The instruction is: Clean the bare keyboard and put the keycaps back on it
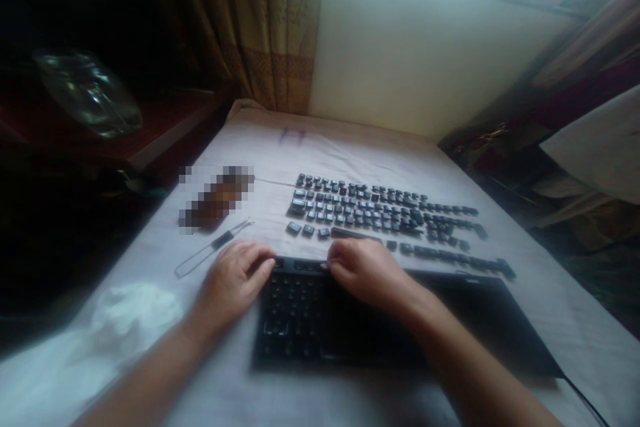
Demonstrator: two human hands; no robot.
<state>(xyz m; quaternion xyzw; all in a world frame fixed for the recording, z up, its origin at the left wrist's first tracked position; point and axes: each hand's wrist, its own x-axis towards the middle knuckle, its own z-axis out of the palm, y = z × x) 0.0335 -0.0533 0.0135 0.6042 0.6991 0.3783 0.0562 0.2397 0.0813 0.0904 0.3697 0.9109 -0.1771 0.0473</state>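
Note:
A black keyboard (293, 320) with bare key positions at its left part lies in front of me. My left hand (239, 277) grips its far left corner, thumb on top and fingers bent over the edge. Along the far edge, my right hand (360, 267) is closed, thumb and fingers pressed together against the top strip. What those fingers pinch, if anything, is hidden. Just behind the keyboard, loose black keycaps (350, 208) stand in rows, with a long spacebar keycap (356, 235) among them. A wire keycap puller (223, 239) lies left of the keycaps.
A white crumpled cloth or tissue (135, 310) lies at the left. A blurred-out brown object (220, 197) rests behind the puller. A cable (585, 400) runs off at the right front. Beyond the pale-covered table (345, 137) are a curtain (280, 33) and a glass jar (93, 93).

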